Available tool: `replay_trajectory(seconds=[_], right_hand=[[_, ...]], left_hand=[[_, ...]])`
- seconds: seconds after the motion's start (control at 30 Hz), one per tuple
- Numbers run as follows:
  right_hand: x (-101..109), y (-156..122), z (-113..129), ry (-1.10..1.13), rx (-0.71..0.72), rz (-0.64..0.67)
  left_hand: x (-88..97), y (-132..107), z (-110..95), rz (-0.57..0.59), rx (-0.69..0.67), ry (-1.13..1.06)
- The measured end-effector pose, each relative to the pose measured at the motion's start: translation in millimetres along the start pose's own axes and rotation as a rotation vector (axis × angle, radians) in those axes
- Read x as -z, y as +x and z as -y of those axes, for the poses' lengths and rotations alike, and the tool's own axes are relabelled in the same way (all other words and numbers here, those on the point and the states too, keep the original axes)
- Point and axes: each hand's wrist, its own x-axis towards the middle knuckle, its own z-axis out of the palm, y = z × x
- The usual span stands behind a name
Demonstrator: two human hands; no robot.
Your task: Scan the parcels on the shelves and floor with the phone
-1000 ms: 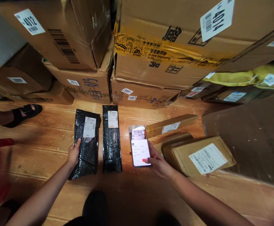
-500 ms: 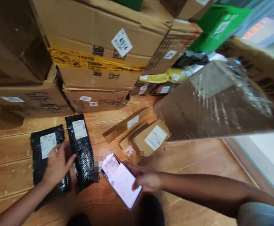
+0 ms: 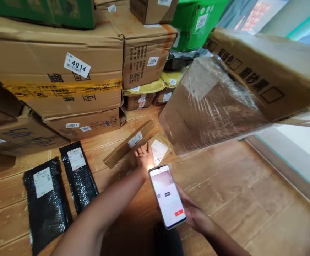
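Observation:
My right hand (image 3: 194,215) is closed around a smartphone (image 3: 167,197), tilted with its lit screen facing up and a red button near the lower end. My left hand (image 3: 145,156) reaches across to a small cardboard parcel (image 3: 160,147) with a white label. Its fingers are spread and lie on or just over the parcel's left side, partly covering it. A bright light from beside the phone falls on my left wrist. A long narrow carton (image 3: 123,147) lies just left of that hand.
Two black plastic-wrapped parcels, a wide one (image 3: 49,209) and a narrow one (image 3: 81,186), lie on the wooden floor at left. Stacked labelled cartons (image 3: 96,53) stand behind. A large film-wrapped carton (image 3: 210,113) leans at right, near the wall. Green boxes (image 3: 194,28) sit higher up.
My left hand has moved right, from the black parcels to the small cardboard parcel. The phone has shifted right and turned more upright in my right hand. The view has swung right.

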Motion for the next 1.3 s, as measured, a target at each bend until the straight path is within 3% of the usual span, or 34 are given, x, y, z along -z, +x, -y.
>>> replay_trajectory(seconds=[0.07, 0.13, 0.2, 0.3, 0.37, 0.47, 0.53, 0.67, 0.77, 0.87, 1.0, 1.1, 1.17, 1.3], right_hand=[[13, -10, 5, -0.04, -0.005, -0.12], [25, -16, 9, -0.059, -0.02, -0.197], [32, -19, 12, -0.044, -0.064, -0.205], [33, -15, 14, -0.013, -0.092, -0.18], [31, -9, 15, 0.002, -0.09, -0.165], [26, 4, 14, 0.04, -0.107, -0.147], [22, 13, 13, 0.042, -0.111, -0.138], [7, 28, 6, -0.023, -0.137, -0.098], [-4, 36, -6, 0.002, -0.176, -0.008], [-12, 41, -17, 0.041, -0.208, 0.041], [-23, 48, -18, 0.009, -0.247, 0.067], [-37, 57, -12, -0.001, -0.245, 0.092], [-47, 64, -12, 0.006, -0.248, 0.109], [-63, 70, -19, 0.021, -0.265, 0.139]], left_hand=[[22.0, -19, 21, 0.066, -0.113, 0.085], [51.8, -57, 54, 0.176, -0.328, 0.225], [79.5, -100, 93, 0.331, -0.56, 0.352], [102.9, -148, 158, 0.485, -0.665, 0.509], [107.0, -157, 199, 0.585, -0.628, 0.602], [105.7, -135, 237, 0.668, -0.562, 0.653], [102.6, -105, 241, 0.649, -0.61, 0.588], [94.2, -40, 217, 0.652, -0.684, 0.42], [93.3, -17, 209, 0.587, -0.667, 0.361], [98.3, -33, 221, 0.504, -0.661, 0.386], [99.2, -103, 235, 0.377, -0.599, 0.42], [82.7, -147, 229, 0.299, -0.547, 0.478], [64.5, -152, 220, 0.255, -0.514, 0.493], [34.3, -116, 199, 0.267, -0.55, 0.393]])
